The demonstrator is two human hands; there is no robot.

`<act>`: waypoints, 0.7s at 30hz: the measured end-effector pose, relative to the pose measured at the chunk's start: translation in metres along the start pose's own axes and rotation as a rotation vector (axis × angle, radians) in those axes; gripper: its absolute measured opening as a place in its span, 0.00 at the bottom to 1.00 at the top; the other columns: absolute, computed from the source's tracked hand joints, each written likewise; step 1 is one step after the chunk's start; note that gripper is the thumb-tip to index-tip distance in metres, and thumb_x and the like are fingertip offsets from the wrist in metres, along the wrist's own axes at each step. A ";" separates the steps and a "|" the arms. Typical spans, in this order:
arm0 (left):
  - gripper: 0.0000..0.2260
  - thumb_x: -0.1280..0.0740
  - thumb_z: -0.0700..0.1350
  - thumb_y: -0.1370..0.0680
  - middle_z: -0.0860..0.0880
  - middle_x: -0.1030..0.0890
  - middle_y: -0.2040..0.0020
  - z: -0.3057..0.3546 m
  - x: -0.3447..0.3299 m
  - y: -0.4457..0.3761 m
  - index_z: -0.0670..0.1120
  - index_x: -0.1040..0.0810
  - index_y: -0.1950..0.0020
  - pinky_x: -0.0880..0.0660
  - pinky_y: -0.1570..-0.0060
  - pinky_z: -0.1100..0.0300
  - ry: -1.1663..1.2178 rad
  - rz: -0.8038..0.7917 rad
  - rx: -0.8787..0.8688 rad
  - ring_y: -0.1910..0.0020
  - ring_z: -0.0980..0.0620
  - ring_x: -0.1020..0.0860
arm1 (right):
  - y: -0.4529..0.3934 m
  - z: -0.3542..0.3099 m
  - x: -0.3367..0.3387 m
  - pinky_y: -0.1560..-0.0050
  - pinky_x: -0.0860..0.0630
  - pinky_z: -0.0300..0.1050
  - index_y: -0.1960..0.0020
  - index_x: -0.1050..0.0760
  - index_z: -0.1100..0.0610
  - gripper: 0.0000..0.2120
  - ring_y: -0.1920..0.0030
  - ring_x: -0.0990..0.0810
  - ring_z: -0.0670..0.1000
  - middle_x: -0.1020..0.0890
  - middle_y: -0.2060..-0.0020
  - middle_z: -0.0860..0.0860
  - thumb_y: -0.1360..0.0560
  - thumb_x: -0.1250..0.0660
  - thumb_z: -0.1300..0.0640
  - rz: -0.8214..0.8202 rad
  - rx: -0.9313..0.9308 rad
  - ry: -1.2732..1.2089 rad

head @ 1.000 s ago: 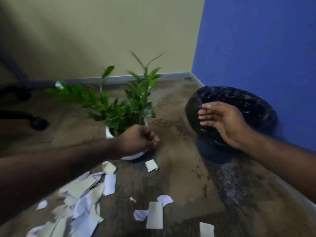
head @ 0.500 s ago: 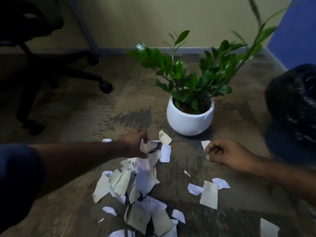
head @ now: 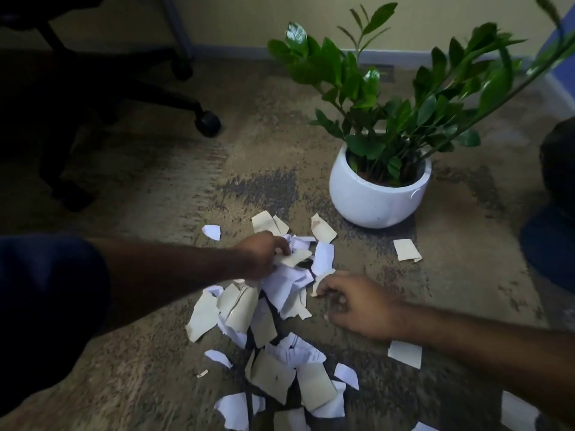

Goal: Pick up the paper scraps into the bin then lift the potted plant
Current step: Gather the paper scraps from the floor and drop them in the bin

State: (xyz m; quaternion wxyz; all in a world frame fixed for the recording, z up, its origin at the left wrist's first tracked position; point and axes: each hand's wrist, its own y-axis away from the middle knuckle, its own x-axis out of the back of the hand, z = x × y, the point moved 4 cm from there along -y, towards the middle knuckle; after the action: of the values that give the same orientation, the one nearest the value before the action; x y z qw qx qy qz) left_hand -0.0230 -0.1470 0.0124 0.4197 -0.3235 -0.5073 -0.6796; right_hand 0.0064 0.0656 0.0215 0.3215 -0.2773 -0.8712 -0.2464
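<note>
Torn scraps of white and beige paper [head: 273,309] lie heaped on the mottled brown carpet floor [head: 149,188], and both hands are down among them. The left hand [head: 264,256] has its fingers curled into the far end of the heap, gripping a beige piece along with some crumpled white ones beneath it. The right hand [head: 357,309] rests knuckles-up just to the right of the heap, its fingertips pinching the edge of one small beige scrap; the other fingers are bent loosely under.

More scraps trail toward the person from between the two hands, and single pieces lie apart: one beyond the right hand, one beside the right forearm.

Past both hands, and nearer the right one, a round white ceramic pot holding a glossy green leafy plant [head: 379,194] stands upright on the floor, close to the far scraps but not touching them. Off to the right of the right hand, a dark bin lined with a black bag [head: 557,194] is cut off by the edge of view. Beyond the left hand stands a black wheeled office chair [head: 186,104].
</note>
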 end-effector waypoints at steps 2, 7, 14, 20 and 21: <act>0.14 0.31 0.41 0.28 0.44 0.17 0.47 0.003 0.009 -0.003 0.48 0.18 0.43 0.31 0.58 0.61 0.025 0.050 0.002 0.48 0.44 0.20 | 0.000 -0.012 -0.014 0.56 0.26 0.36 0.48 0.28 0.44 0.13 0.56 0.26 0.39 0.27 0.56 0.39 0.31 0.32 0.48 0.002 0.073 0.051; 0.09 0.31 0.39 0.28 0.45 0.15 0.53 0.006 0.020 -0.006 0.46 0.16 0.51 0.29 0.59 0.59 0.059 0.168 -0.004 0.52 0.44 0.20 | 0.009 -0.038 -0.067 0.45 0.28 0.54 0.33 0.39 0.43 0.30 0.40 0.32 0.55 0.31 0.37 0.51 0.31 0.33 0.40 -0.239 0.173 0.280; 0.12 0.29 0.39 0.29 0.46 0.16 0.50 0.007 0.013 -0.007 0.47 0.16 0.47 0.26 0.53 0.59 0.064 0.145 0.013 0.49 0.46 0.20 | 0.022 -0.052 -0.113 0.33 0.44 0.70 0.24 0.49 0.41 0.37 0.25 0.50 0.67 0.52 0.22 0.58 0.27 0.35 0.38 -0.426 0.400 0.602; 0.13 0.28 0.44 0.29 0.44 0.19 0.48 0.006 0.001 -0.001 0.48 0.17 0.46 0.27 0.54 0.58 0.130 0.087 0.047 0.48 0.45 0.21 | 0.038 -0.019 -0.099 0.44 0.25 0.53 0.30 0.36 0.40 0.27 0.35 0.27 0.59 0.30 0.30 0.56 0.28 0.34 0.42 -0.323 0.527 0.749; 0.15 0.28 0.47 0.29 0.43 0.22 0.45 0.007 -0.004 0.001 0.48 0.19 0.42 0.26 0.48 0.57 0.143 0.050 0.026 0.45 0.44 0.22 | 0.040 -0.015 -0.096 0.45 0.25 0.52 0.30 0.35 0.41 0.27 0.36 0.27 0.58 0.28 0.32 0.56 0.28 0.33 0.44 -0.310 0.519 0.730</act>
State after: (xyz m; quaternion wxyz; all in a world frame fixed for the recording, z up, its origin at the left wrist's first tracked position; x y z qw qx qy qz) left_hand -0.0206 -0.1396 0.0115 0.4761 -0.2810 -0.4766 -0.6835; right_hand 0.0998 0.0541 -0.0256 0.6246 0.0503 -0.7653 -0.1469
